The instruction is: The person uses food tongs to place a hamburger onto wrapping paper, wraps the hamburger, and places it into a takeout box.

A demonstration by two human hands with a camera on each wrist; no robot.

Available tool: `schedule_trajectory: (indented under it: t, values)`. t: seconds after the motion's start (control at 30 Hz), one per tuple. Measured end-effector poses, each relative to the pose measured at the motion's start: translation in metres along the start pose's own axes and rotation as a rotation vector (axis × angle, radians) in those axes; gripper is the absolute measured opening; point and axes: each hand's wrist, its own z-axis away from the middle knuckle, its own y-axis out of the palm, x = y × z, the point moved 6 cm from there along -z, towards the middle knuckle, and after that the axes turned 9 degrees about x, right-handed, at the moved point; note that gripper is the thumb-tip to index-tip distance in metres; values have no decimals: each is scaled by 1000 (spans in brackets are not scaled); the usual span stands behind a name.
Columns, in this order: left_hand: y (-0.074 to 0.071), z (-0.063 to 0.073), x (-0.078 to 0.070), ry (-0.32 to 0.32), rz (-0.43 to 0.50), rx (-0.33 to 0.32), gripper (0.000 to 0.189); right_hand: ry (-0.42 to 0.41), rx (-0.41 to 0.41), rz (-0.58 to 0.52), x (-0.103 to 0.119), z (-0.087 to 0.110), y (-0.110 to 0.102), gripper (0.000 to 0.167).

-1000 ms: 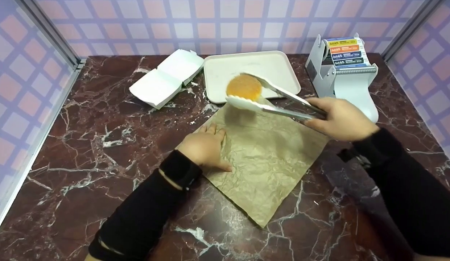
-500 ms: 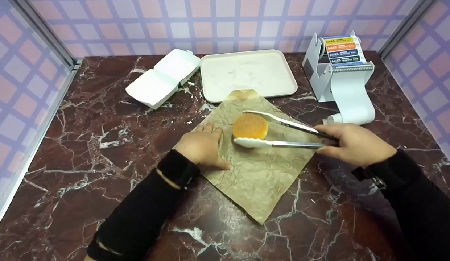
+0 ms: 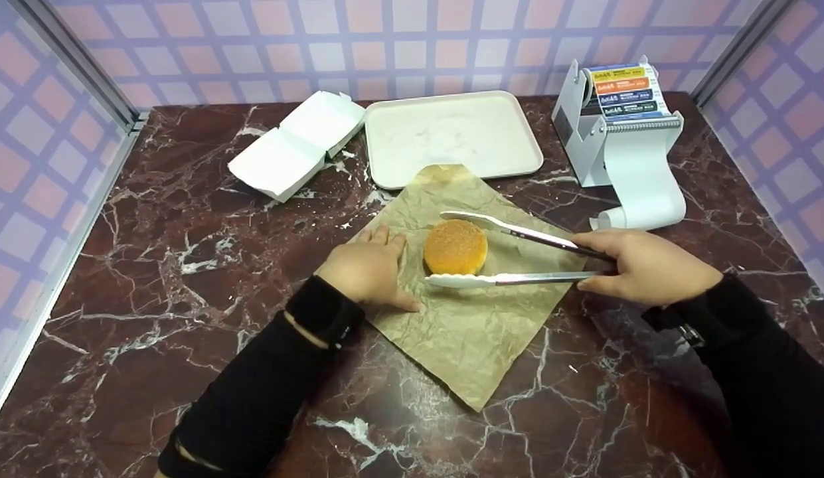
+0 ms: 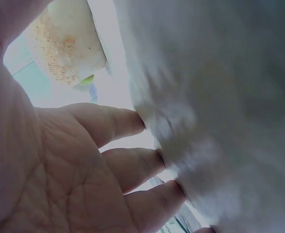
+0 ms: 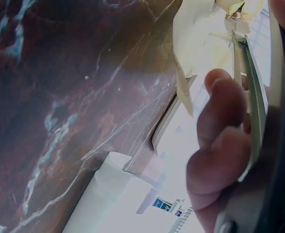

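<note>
A round golden burger (image 3: 455, 247) sits on a diamond-laid sheet of brown wrapping paper (image 3: 478, 345). Green lettuce shows at its lower edge in the left wrist view, where the burger (image 4: 70, 43) is beyond the palm. My right hand (image 3: 651, 265) grips metal tongs (image 3: 541, 277) by their handles. The tongs' two scalloped ends are spread, one on the far side of the burger and one along its near side. My left hand (image 3: 362, 269) lies flat on the paper's left edge, fingers straight and thumb out to the side. In the left wrist view its fingertips touch the paper (image 4: 220, 111).
Behind the paper is a cream tray (image 3: 511, 133), overlapped by the paper's far corner. An opened white burger box (image 3: 282, 159) stands at the back left. A label roll dispenser (image 3: 627, 119) is at the back right, its white strip curling onto the dark marbled table (image 3: 153, 358).
My right hand has brought the tongs and burger down and nearer, from above the tray's front edge to the paper. The tongs have spread wider around the burger. My left hand has stayed put.
</note>
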Motion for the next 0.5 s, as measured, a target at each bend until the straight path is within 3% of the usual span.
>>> schedule_trajectory:
  t: [0.23,0.5]
  values:
    - [-1,2,-1,1,0,4,135,-7,10,-18,0,0,-3,72]
    - [0,2,-1,-5,-1,7,135,-42,-136,-106,4,-9,-15,69]
